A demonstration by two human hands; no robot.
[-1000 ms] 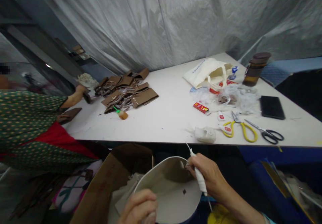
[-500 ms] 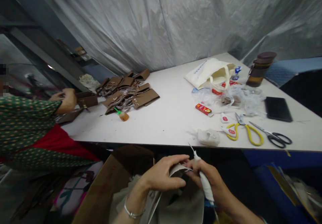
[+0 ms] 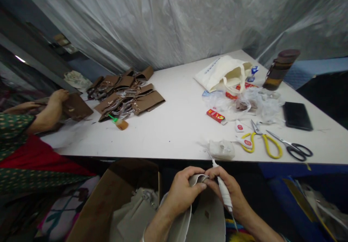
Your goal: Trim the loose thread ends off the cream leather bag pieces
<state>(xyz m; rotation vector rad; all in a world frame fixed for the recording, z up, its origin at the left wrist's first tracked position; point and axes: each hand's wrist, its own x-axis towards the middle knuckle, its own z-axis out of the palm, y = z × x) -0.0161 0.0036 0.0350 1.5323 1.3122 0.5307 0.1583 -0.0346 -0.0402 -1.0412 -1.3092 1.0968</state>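
Below the table edge, my left hand (image 3: pixel 183 190) is closed with thumb and fingers on the rim of a grey-beige bag piece (image 3: pixel 208 218) that curves open toward me. My right hand (image 3: pixel 230 187) meets it at the rim, thumb and finger pinching the same edge. Held in that hand too is a white-wrapped pointed tool (image 3: pixel 224 193), thin metal showing at both ends, its upper tip slanting up toward the table. The fingertips of both hands nearly touch. Inside the piece a small brownish patch shows; its lower part leaves the view.
On the white table (image 3: pixel 174 126) lie yellow-handled scissors (image 3: pixel 265 140), black scissors (image 3: pixel 295 147), a phone (image 3: pixel 297 116), a cloth bag (image 3: pixel 220 73), a bottle (image 3: pixel 281 70) and brown leather pieces (image 3: pixel 127 93). A cardboard box (image 3: pixel 108 202) stands below. At left a co-worker's hand (image 3: pixel 56 104) handles a brown piece.
My hands have closed together on the rim, the left thumb now pressing it, where it was apart before. The view has shifted a little. The co-worker's brown piece has moved.
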